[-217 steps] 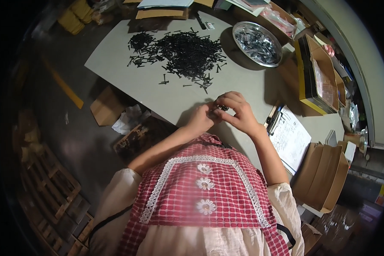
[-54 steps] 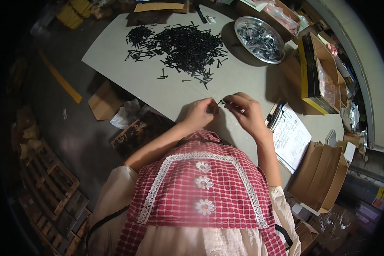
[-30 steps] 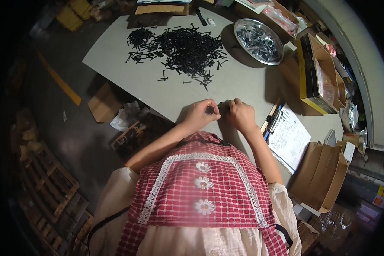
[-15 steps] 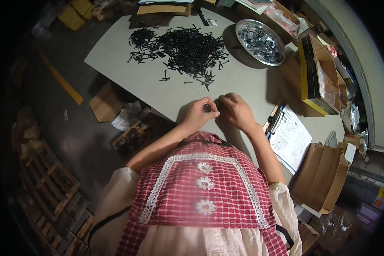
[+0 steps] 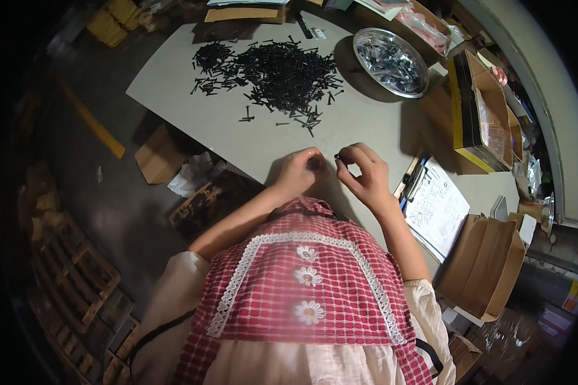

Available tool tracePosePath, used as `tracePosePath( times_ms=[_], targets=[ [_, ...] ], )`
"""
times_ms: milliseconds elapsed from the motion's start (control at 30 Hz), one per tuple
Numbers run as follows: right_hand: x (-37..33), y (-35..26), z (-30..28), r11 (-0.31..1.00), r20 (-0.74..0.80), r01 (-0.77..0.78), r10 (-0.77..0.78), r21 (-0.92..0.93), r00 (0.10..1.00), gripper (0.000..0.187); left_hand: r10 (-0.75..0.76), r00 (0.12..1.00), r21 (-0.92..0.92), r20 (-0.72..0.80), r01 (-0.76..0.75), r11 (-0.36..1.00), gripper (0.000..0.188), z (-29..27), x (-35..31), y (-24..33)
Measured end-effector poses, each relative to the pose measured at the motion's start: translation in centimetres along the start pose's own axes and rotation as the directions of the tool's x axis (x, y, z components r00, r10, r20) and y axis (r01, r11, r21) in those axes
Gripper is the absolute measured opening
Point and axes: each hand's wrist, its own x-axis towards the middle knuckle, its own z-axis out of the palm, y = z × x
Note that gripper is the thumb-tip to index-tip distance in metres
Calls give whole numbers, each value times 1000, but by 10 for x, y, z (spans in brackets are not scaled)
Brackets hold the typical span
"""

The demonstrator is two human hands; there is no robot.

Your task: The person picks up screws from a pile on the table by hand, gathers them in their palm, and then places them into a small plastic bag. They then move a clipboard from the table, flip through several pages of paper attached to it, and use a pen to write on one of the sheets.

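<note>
Screws, black, in big pile on pale table, few strays at pile's near edge. L hand on near side of pile, curled in loose fist w/ dark patch inside; can't tell what it holds. R hand just beside, also near side of pile, thumb + index nearly closed, pinching small dark piece, too tiny to ID. Metal bowl w/ clear packets right of pile.
</note>
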Motion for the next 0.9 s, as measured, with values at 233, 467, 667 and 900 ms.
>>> tracePosePath(
  times_ms=[233,467,667,900],
  targets=[
    [6,-6,15,987,-3,98,-98,126,995,27,17,994,-144,-107,-32,989,16,5,-2,-9],
    [3,-1,20,989,119,102,-115,109,986,26,41,999,173,4,-41,984,17,-5,0,-5],
    [6,3,27,985,101,111,-125,134,987,20,29,999,24,-24,-28,999,25,-3,-4,-16],
    [24,18,34,984,8,-49,48,170,999,17,-28,999,-61,-19,26,998,35,-3,-4,-24]
  ],
)
